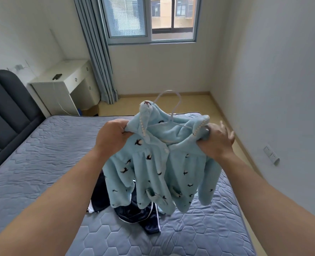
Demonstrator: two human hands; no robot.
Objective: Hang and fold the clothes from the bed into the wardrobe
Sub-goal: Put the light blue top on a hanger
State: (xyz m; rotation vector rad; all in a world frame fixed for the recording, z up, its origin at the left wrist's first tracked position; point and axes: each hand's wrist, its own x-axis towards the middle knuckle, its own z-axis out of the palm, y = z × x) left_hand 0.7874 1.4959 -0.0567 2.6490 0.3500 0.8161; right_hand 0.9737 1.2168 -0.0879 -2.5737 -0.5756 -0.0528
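A light blue fleece jacket [153, 172] with small dark bird prints hangs in the air above the bed [42, 163]. A white hanger [171, 108] sits inside its neck, hook sticking up. My left hand [112, 137] grips the jacket's left shoulder. The right shoulder is held by my right hand [215, 141], thumb and palm clamped on the fabric while the fingers stick out. Beneath the jacket, dark clothes with white stripes [140, 215] lie on the mattress. The wardrobe is not in view.
A dark padded headboard [7, 111] stands at the left. A white desk [64, 85] with a phone on it sits by the blue-grey curtain [99, 58] and window. Bare floor [199, 106] runs between the bed and the right wall.
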